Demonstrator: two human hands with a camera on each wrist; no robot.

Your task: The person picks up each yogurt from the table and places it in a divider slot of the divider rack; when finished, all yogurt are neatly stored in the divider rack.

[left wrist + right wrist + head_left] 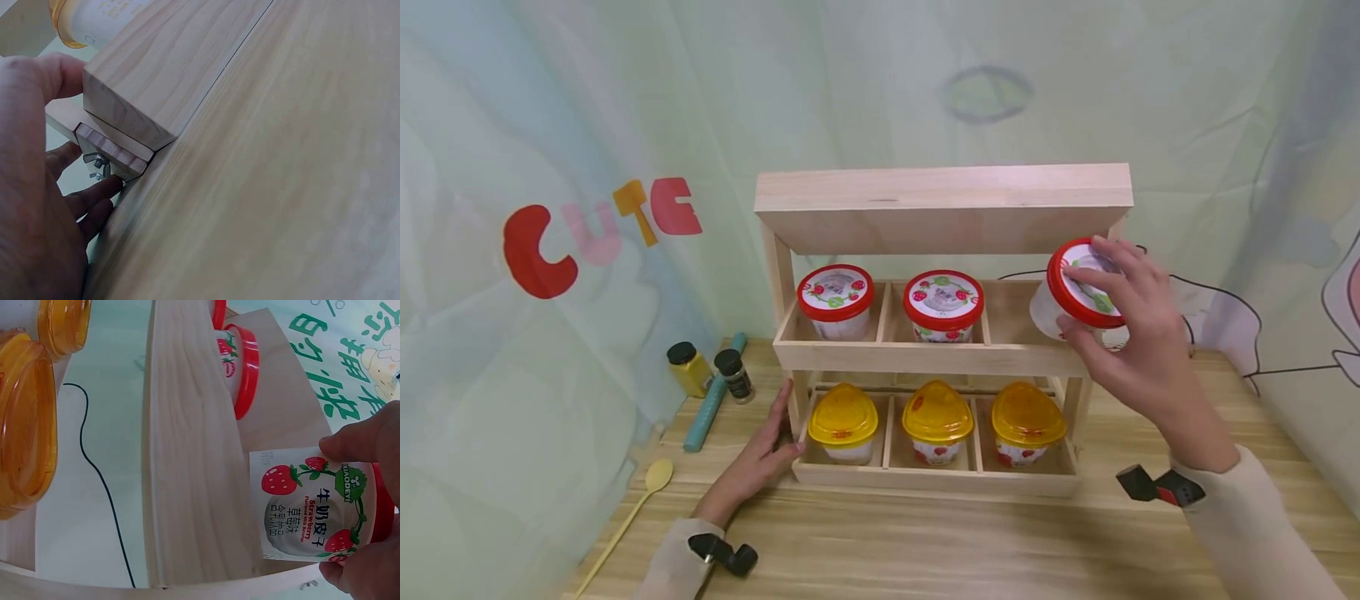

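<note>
Bright, even, soft light, faint shadows, head view sharp — left wrist view blurred close up

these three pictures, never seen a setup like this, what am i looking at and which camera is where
There is no machine here: a person works with bare hands and wears three cameras. The wide picture comes from the head camera, looking down at a wooden table. The other two come from cameras strapped to each wrist.

On the table stands a wooden rack. Its upper shelf holds two red-lidded cups, its lower shelf three yellow-lidded cups. To the left lie two small jars, a teal stick and a yellow spoon.

The right hand holds a third red-lidded strawberry cup at the empty right end of the upper shelf. The left hand rests against the rack's lower left corner.
</note>
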